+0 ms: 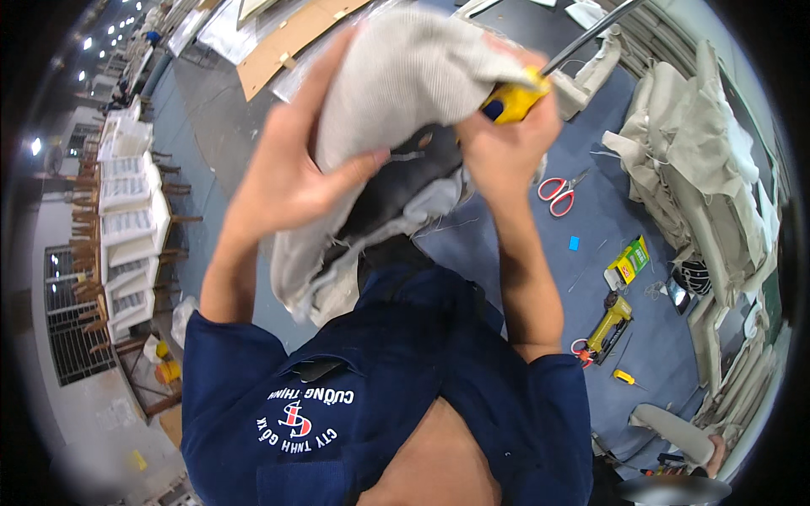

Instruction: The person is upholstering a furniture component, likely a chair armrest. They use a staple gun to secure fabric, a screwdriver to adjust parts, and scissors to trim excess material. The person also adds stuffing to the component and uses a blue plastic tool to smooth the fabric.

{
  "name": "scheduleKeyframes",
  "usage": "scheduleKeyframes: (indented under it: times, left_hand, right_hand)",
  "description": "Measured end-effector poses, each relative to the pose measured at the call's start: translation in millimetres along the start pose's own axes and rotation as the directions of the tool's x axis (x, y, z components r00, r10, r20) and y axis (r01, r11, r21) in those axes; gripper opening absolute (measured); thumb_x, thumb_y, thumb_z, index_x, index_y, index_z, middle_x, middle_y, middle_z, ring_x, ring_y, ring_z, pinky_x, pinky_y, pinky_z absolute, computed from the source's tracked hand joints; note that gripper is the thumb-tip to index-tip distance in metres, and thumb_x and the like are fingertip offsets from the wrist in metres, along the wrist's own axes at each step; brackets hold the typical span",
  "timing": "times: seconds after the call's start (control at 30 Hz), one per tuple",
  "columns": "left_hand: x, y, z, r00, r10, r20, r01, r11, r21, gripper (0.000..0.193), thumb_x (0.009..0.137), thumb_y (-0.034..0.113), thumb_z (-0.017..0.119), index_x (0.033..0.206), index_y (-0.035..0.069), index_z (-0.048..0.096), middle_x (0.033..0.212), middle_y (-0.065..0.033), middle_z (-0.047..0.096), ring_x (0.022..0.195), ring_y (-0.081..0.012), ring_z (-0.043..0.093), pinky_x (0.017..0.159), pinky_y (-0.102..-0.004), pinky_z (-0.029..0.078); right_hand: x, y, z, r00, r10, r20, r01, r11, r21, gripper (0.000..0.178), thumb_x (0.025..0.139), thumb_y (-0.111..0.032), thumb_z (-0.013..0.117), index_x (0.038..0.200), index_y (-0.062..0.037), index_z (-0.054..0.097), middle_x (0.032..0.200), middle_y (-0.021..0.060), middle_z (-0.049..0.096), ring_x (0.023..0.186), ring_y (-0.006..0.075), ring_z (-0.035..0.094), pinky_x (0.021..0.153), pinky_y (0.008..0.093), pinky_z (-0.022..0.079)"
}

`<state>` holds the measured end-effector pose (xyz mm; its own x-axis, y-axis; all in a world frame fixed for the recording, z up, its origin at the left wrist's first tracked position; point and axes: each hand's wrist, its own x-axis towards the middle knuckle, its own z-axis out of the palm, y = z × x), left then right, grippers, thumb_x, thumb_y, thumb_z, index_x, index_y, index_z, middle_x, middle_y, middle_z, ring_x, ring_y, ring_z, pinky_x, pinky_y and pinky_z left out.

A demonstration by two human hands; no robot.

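Left hand: I saw it gripping the left side of the ribbed beige piece, thumb on the near edge, fingers running up the outer side.
Right hand: it was closed around a yellow tool against the piece's right end; a dark rod or hose ran up from there, and I could not tell which.
Beige piece: my view had it raised between both hands, beyond the navy shirt, with its dark hollow side partly showing and loose threads hanging.
Blue tabletop: to the right I made out red-handled scissors, a small blue block, a yellow-green box, an olive staple gun and a small yellow screwdriver.
Far right: beige covers lay heaped.
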<state>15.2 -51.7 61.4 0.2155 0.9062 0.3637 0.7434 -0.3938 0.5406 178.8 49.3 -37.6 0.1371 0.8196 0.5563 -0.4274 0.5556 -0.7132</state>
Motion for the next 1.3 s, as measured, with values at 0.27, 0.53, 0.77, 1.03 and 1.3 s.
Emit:
scheduleKeyframes:
  times: [0.27,0.53,0.77,1.03,1.3]
  left_hand:
    - [47,8,-53,0.903,0.388,-0.182,-0.372,0.921,0.117,0.107,0.067,0.013,0.084,0.155,-0.01,0.028,0.15,-0.0281,0.046,0.142,-0.0348,0.044,0.117,-0.0406,0.033]
    - [37,2,-17,0.968,0.25,0.004,-0.25,0.966,0.072,0.099,0.078,0.017,0.079,0.158,-0.004,0.024,0.153,-0.0312,0.043,0.143,-0.0381,0.044,0.12,-0.0477,0.031]
    - [43,-23,33,0.975,0.151,0.161,-0.049,0.859,-0.51,0.076,0.083,0.018,0.073,0.151,0.0,0.042,0.15,-0.0205,0.048,0.141,-0.0291,0.047,0.116,-0.0401,0.034]
    - [85,-45,35,0.988,-0.076,0.136,0.119,0.93,-0.347,0.042,0.096,0.021,0.066,0.133,0.002,0.059,0.125,-0.0102,0.066,0.113,-0.0166,0.062,0.1,-0.032,0.047]
    - [77,-38,43,0.99,-0.07,0.12,0.107,0.936,-0.335,0.046,0.094,0.016,0.064,0.136,0.002,0.054,0.131,-0.0119,0.064,0.119,-0.0182,0.06,0.103,-0.0336,0.046]
  right_hand:
    - [72,-60,23,0.96,-0.28,0.016,0.28,0.951,-0.131,0.037,0.075,-0.005,0.084,0.106,0.0017,0.064,0.089,0.0018,0.068,0.078,0.0087,0.061,0.069,0.0246,0.049]
    - [35,-54,-23,0.995,-0.096,0.0,0.08,0.836,-0.544,0.044,0.068,-0.008,0.085,0.104,0.0004,0.062,0.09,0.0055,0.066,0.08,0.0154,0.063,0.075,0.0314,0.052]
    - [-43,13,-65,0.996,-0.056,0.064,0.074,0.946,-0.317,0.064,0.07,-0.006,0.089,0.126,-0.0002,0.06,0.136,0.0168,0.055,0.125,0.0262,0.057,0.106,0.0406,0.045]
    - [-71,-2,-88,0.972,0.233,-0.033,-0.233,0.935,-0.268,0.044,0.09,-0.001,0.073,0.13,0.0013,0.053,0.123,0.0115,0.06,0.086,0.0093,0.065,0.068,0.0224,0.051]
    - [-125,-28,-104,0.811,0.569,0.14,-0.442,0.75,-0.492,0.033,0.1,-0.015,0.064,0.127,0.0002,0.053,0.082,0.0132,0.066,0.072,0.0233,0.067,0.068,0.0353,0.055]
